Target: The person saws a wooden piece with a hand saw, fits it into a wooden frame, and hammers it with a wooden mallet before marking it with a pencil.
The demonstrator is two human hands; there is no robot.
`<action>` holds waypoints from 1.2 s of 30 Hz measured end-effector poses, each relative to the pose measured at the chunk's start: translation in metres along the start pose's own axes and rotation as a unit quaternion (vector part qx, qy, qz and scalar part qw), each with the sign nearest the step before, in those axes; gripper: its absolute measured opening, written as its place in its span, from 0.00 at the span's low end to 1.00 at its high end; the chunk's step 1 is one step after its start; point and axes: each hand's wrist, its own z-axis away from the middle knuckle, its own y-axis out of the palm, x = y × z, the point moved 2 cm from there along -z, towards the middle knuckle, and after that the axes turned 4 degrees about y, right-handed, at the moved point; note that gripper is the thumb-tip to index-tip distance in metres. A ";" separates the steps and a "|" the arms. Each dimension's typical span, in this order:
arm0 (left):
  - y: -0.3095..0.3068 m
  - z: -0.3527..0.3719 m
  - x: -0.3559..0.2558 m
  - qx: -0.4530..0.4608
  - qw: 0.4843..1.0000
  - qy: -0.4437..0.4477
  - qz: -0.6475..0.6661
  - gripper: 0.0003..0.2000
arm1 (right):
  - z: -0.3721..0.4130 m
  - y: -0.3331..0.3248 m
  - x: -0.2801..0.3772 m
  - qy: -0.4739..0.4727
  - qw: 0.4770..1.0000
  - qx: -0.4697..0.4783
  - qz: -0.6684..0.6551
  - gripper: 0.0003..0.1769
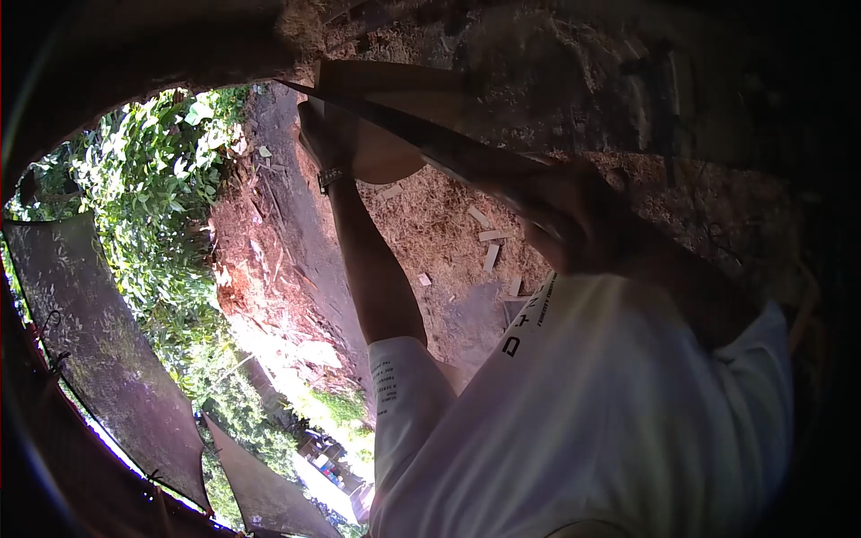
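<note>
My right hand point(569, 211) is closed around the near end of a long dark handsaw point(421, 134); its handle is hidden in my fingers. The tapering blade runs toward the upper left and crosses a wooden board point(390, 160), which shows on both sides of it. In the shade I cannot make out whether the teeth are in the wood. My left hand point(325, 134), with a watch on the wrist, grips the board's left edge close to the blade's narrow end. Its fingers are dark and partly hidden.
Small wood offcuts point(491, 247) lie on ground covered in sawdust point(439, 224). Leafy plants point(170, 161) grow at the left. Dark tarps point(103, 341) hang at the lower left. Deep shade covers the top and right, where some long pieces point(673, 108) lie.
</note>
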 end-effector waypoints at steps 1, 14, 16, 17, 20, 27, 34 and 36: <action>0.002 -0.004 0.009 0.001 1.000 0.013 -0.011 0.23 | 0.032 -0.009 0.007 -0.001 0.999 0.018 0.037 0.39; 0.009 -0.027 -0.036 0.022 0.994 0.105 0.035 0.22 | -0.144 0.033 -0.056 0.052 0.995 -0.066 -0.061 0.24; 0.016 -0.029 -0.011 0.043 0.993 0.091 0.060 0.23 | -0.148 0.039 -0.039 0.073 0.996 -0.033 -0.032 0.24; 0.018 -0.028 0.001 0.044 0.993 0.093 0.066 0.23 | -0.154 0.037 -0.030 0.083 0.996 -0.018 -0.023 0.23; 0.019 -0.034 0.016 0.037 0.988 0.148 0.026 0.23 | -0.133 0.036 -0.023 0.043 0.997 -0.063 -0.032 0.17; 0.007 -0.045 -0.005 0.084 0.994 0.069 -0.024 0.21 | 0.000 -0.025 0.009 0.138 0.964 0.121 0.192 0.46; 0.021 -0.028 -0.042 0.041 0.985 0.125 0.107 0.26 | -0.162 0.047 -0.050 0.022 0.996 -0.083 0.009 0.39; 0.021 -0.016 -0.031 0.020 0.982 0.137 0.125 0.25 | -0.200 0.058 -0.048 0.045 0.995 -0.052 0.073 0.33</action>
